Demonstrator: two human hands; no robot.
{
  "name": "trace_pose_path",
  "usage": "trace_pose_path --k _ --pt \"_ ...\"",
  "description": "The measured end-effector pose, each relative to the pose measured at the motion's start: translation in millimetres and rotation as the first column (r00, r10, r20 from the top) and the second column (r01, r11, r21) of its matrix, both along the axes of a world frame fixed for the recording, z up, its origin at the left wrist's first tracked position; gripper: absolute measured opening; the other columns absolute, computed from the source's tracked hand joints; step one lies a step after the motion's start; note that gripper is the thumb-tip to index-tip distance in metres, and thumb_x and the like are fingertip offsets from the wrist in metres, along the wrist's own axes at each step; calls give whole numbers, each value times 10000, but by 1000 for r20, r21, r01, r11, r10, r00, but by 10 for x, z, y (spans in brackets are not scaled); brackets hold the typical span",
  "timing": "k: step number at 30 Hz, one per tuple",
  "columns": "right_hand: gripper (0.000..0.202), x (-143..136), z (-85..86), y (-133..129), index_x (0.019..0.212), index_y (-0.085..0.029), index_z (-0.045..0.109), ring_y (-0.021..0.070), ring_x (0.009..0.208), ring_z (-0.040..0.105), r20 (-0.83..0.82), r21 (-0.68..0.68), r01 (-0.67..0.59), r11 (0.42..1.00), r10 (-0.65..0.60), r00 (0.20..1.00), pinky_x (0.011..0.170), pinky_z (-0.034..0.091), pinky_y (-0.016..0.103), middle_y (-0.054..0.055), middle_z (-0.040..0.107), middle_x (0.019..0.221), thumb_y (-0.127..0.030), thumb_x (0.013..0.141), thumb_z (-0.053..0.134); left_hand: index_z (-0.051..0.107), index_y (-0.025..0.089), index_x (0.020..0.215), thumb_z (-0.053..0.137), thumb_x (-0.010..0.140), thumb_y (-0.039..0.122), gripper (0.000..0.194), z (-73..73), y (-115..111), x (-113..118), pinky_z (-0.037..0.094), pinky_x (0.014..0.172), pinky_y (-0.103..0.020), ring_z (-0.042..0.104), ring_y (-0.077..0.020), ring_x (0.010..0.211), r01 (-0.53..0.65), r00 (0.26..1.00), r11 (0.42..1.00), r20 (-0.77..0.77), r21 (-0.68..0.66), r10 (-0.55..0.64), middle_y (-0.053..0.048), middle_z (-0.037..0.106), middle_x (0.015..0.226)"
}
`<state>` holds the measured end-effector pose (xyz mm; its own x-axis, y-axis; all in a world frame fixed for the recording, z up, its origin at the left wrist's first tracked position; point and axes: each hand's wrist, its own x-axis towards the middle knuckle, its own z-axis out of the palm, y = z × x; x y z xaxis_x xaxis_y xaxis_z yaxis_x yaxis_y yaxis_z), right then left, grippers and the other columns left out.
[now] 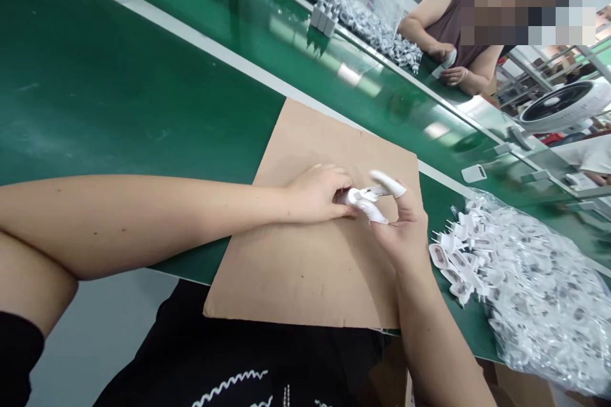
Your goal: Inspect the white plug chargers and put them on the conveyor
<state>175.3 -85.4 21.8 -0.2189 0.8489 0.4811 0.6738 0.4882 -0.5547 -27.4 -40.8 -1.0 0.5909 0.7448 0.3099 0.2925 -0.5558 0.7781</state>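
Observation:
My left hand (322, 194) is closed around a small white plastic charger piece (350, 198) over the cardboard sheet (305, 267). The fingers hide much of the piece, so its exact shape is unclear. Just right of it is my right hand (398, 216), with white coverings on its thumb and a finger. Those digits are spread apart beside the piece and slightly blurred. A narrow pale part (372, 193) shows between them; I cannot tell whether it belongs to the piece or to another covered finger.
A clear plastic bag (548, 292) spills white plug housings (461, 254) at the right. Across the green bench (119, 89), a co-worker's hands (451, 67) hold a white piece near more plugs (391, 41). Several grey-white adapters (324, 16) stand upright there. A fan (563, 105) is at far right.

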Motion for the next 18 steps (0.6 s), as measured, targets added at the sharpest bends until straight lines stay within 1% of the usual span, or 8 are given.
trace_pose_path --k 2,3,5,7,8,10,14,18 --pt "637 -3 -57 6 1468 -306 515 240 1044 721 -216 -161 -57 985 21 976 987 575 479 58 739 1123 -297 879 759 697 184 946 728 894 295 127 -21 -14 -19 452 857 -366 623 -217 931 -17 998 998 68 59 13 -43 701 963" --pt "665 -2 -71 10 1478 -308 506 246 1086 715 -288 -214 -97 972 33 957 958 598 465 77 722 1190 -306 869 775 698 186 1012 700 904 261 132 -26 -22 -31 458 876 -372 630 -224 973 -53 994 993 104 106 42 -52 710 1015" --pt "536 5 -69 12 1377 -309 605 251 1143 702 -336 -256 -144 956 52 940 966 609 457 88 689 1269 -309 871 783 682 191 1119 643 924 217 200 -23 -38 -57 465 902 -384 639 -229 1028 -137 982 964 159 229 101 -69 716 1106" --pt "380 12 -39 0 1272 -302 684 251 1170 692 -314 -231 -130 964 52 948 1007 598 471 82 680 1278 -295 900 761 668 203 1152 607 938 201 223 -9 -51 -79 467 902 -387 649 -229 1046 -182 976 918 177 353 126 -76 717 1151" --pt "353 15 -21 -11 1259 -303 700 254 1179 688 -299 -199 -118 973 54 953 1026 591 483 81 679 1280 -283 910 753 662 211 1158 598 940 195 228 0 -56 -87 469 892 -385 655 -227 1041 -189 976 896 176 403 126 -76 719 1157" --pt "372 19 6 -40 1283 -310 704 262 1184 685 -271 -120 -114 986 78 959 1046 580 505 81 676 1288 -245 918 744 649 223 1174 597 944 192 239 12 -66 -94 475 870 -377 667 -220 1021 -190 977 863 179 469 118 -74 723 1158" --pt "416 21 12 -79 1295 -324 711 261 1178 682 -227 24 -116 993 119 967 1018 599 489 76 677 1292 -170 911 746 627 237 1209 623 948 201 264 16 -83 -87 486 891 -368 689 -206 1018 -209 973 823 200 528 119 -75 723 1166" --pt "410 10 8 -88 1300 -326 708 258 1156 692 -190 74 -101 992 113 975 978 622 477 78 676 1277 -170 921 731 616 236 1222 637 941 186 286 14 -99 -82 478 916 -375 700 -202 1017 -223 969 802 213 555 122 -74 722 1161"
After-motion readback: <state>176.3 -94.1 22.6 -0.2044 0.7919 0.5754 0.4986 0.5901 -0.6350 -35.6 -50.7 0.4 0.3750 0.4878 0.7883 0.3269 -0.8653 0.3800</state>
